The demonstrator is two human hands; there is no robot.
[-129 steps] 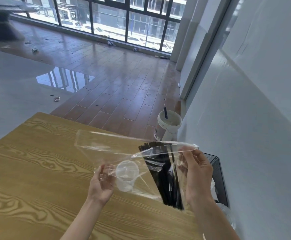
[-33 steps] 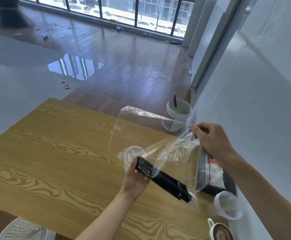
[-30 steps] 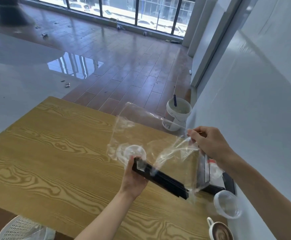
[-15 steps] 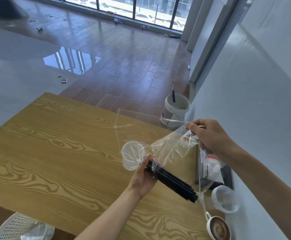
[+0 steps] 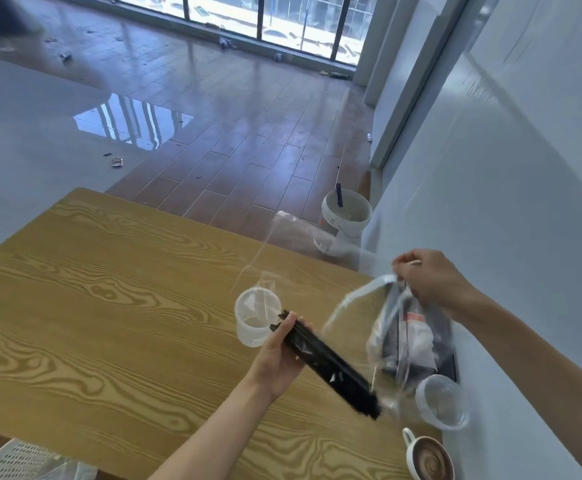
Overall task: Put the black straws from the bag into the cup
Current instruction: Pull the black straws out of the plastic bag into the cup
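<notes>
left hand (image 5: 275,362): grip clamped on black straws (image 5: 327,362), bundle tilted, upper end beside cup (image 5: 256,320) on worktop (image 5: 109,306). right hand (image 5: 428,282): grip pinching bag (image 5: 397,327). advice: upend bundle over rim, lower gently.

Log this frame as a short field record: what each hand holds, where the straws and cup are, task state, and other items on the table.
left hand: grips the bundle of black straws
right hand: pinches the clear bag, lifted
straws: out of the bag, tilted, top end beside the cup
cup: upright on the table, no straws inside
task state: straws not yet in cup
other items: coffee cup, clear lid
</notes>
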